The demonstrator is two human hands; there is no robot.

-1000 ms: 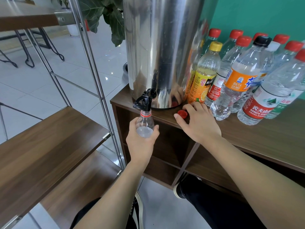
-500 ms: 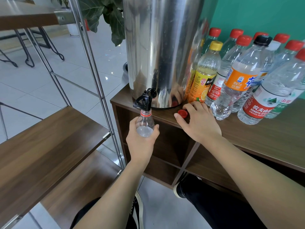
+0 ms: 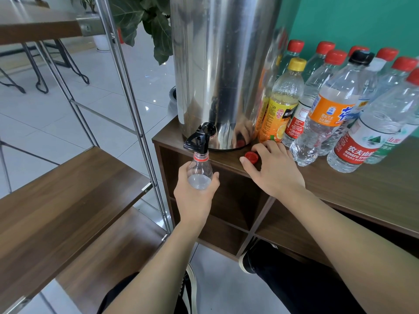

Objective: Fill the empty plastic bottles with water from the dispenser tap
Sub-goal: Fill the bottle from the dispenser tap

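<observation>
Almost nothing moved over the second: the water level inside the clear bottle (image 3: 199, 173) showed no readable rise, and both hands kept their earlier places.

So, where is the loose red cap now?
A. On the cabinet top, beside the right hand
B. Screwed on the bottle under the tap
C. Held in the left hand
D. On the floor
A: the red cap lies on the cabinet top at the right hand's fingertips, while the left hand holds the open bottle under the tap.
</observation>
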